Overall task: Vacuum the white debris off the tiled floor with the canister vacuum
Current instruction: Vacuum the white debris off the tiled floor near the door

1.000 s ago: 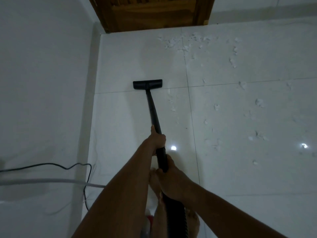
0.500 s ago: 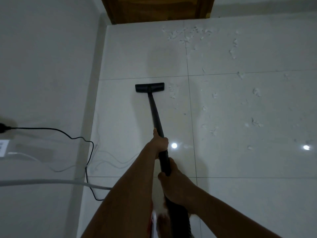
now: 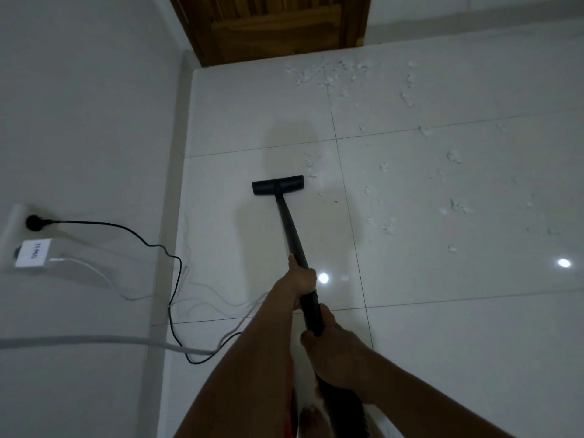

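Glossy tiled floor (image 3: 442, 343), white debris (image 3: 388, 224) scattered right of the floor nozzle (image 3: 278, 184).
My left hand (image 3: 301, 279) and right hand (image 3: 335, 355) clasp the wand (image 3: 292, 232); mid-sweep, I judge, so next I swing right.

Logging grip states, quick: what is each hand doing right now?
Left hand: closed, gripping the black vacuum wand, ahead of the other hand.
Right hand: closed, gripping the same wand, closer to the person.
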Demonstrator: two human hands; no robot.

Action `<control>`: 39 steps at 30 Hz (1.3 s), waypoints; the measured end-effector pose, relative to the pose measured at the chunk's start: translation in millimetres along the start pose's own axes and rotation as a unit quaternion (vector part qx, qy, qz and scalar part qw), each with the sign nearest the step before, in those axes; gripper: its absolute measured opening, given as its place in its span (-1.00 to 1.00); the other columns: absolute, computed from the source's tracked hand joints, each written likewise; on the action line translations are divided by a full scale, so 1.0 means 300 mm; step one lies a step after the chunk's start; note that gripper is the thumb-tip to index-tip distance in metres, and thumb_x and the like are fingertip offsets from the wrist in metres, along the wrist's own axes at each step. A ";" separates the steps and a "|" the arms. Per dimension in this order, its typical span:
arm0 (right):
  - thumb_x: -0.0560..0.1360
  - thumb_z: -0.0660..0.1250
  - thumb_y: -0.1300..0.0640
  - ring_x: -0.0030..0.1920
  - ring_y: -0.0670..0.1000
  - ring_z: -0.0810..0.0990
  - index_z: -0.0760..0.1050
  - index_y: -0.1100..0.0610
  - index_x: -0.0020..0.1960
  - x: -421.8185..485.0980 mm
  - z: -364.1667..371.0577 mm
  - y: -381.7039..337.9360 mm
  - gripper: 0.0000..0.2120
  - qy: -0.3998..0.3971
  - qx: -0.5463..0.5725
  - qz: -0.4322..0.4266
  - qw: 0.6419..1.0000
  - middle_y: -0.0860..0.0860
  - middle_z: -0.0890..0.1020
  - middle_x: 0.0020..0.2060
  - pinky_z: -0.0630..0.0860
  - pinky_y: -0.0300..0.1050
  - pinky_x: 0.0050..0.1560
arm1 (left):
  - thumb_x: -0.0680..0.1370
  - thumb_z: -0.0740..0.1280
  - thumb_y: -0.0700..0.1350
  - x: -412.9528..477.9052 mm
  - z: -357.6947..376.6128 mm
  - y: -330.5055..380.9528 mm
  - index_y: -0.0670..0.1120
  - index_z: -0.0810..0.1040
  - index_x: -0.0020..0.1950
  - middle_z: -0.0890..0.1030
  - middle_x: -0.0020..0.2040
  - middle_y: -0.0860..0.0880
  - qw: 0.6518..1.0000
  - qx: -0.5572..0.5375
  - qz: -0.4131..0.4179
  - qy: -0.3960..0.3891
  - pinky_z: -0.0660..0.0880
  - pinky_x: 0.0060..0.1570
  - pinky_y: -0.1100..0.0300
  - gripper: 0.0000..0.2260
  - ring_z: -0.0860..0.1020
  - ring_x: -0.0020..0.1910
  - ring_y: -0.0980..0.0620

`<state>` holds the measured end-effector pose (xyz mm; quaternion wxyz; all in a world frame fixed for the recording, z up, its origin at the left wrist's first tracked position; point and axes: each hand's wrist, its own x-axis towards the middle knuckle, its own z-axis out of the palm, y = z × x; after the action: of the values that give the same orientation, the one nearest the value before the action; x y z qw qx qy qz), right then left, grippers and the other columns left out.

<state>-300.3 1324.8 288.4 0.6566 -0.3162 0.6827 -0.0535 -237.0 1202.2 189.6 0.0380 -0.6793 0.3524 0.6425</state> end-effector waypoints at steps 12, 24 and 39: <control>0.70 0.13 -0.04 -0.22 -0.03 0.57 -0.08 -0.08 0.66 -0.163 0.158 0.256 -0.39 0.010 -0.005 0.001 1.000 0.08 0.61 0.03 0.54 -0.16 -0.15 | 0.67 0.14 -0.18 -0.126 0.146 -0.278 0.08 -0.26 0.61 0.36 0.41 -0.19 1.000 0.021 0.007 0.004 0.52 -0.05 0.04 -0.31 0.46 -0.16 -0.04; 0.71 0.11 -0.03 -0.32 -0.09 0.53 0.10 -0.04 0.61 -0.364 0.132 0.459 -0.50 0.011 0.021 -0.013 1.000 0.05 0.57 -0.05 0.42 -0.28 -0.40 | 0.65 0.14 -0.18 -0.262 0.349 -0.405 0.16 -0.29 0.59 0.51 0.19 -0.25 1.000 0.004 -0.019 -0.008 0.52 -0.33 0.05 -0.28 0.51 -0.20 -0.10; 0.68 0.19 0.06 -0.41 -0.05 0.54 0.18 -0.03 0.58 -0.553 0.140 0.629 -0.51 0.008 0.093 0.007 0.996 0.05 0.53 -0.20 0.55 -0.19 -0.40 | 0.64 0.16 -0.19 -0.413 0.508 -0.511 0.09 -0.17 0.62 0.50 0.16 -0.25 0.999 0.041 -0.031 -0.009 0.51 -0.35 0.08 -0.33 0.50 -0.22 -0.07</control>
<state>-339.7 1572.4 334.0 0.6783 -0.2483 0.6819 -0.1150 -275.9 1446.9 213.4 0.0891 -0.6822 0.3571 0.6318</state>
